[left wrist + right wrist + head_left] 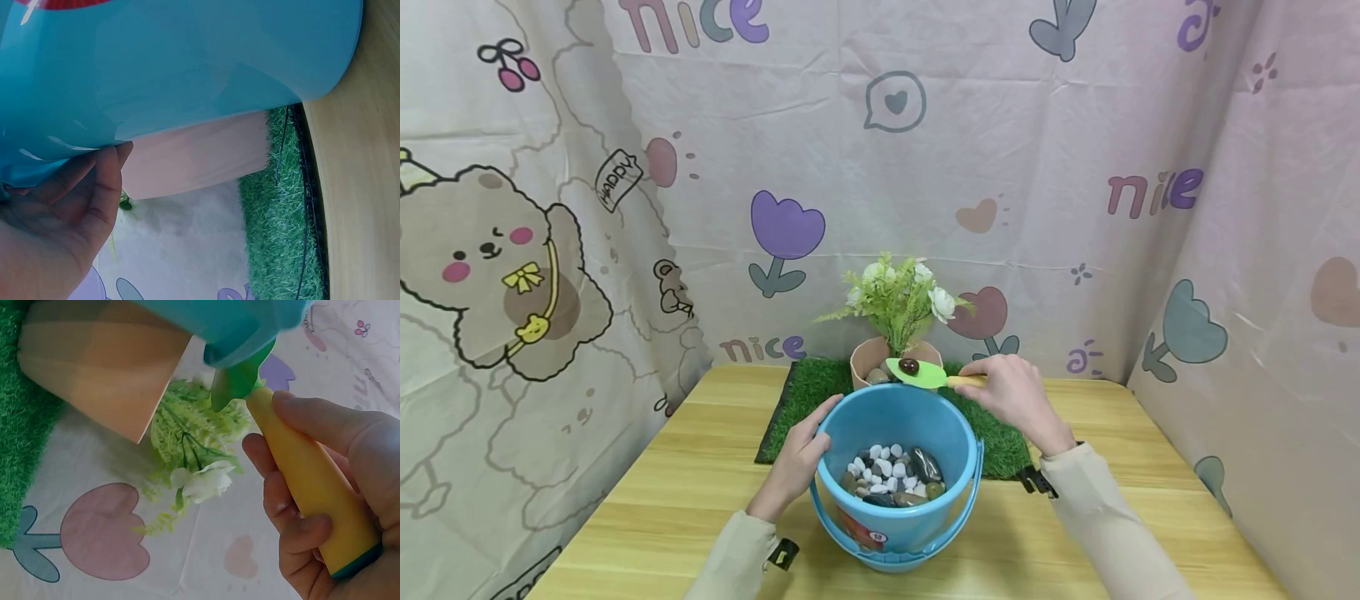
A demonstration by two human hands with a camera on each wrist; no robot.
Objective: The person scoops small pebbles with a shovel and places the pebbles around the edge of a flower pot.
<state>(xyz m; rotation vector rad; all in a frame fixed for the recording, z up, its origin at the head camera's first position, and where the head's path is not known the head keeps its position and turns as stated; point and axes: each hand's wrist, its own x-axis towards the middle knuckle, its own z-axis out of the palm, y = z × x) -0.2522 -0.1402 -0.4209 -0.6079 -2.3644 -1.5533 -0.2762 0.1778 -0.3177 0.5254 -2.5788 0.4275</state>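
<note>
A light blue bucket stands on the table with white pebbles and larger dark stones in it. My left hand grips its left rim, fingers against the outer wall. My right hand holds a small trowel by its yellow handle, fingers wrapped round it. On the trowel's green blade lies a shiny dark brown stone. The blade is level above the bucket's far rim, overlapping the flowerpot behind in the head view.
The peach flowerpot holds stones, green foliage and white flowers. It stands on an artificial grass mat behind the bucket. The bucket's handle hangs down at the front. A printed cloth closes off the back and sides of the wooden table.
</note>
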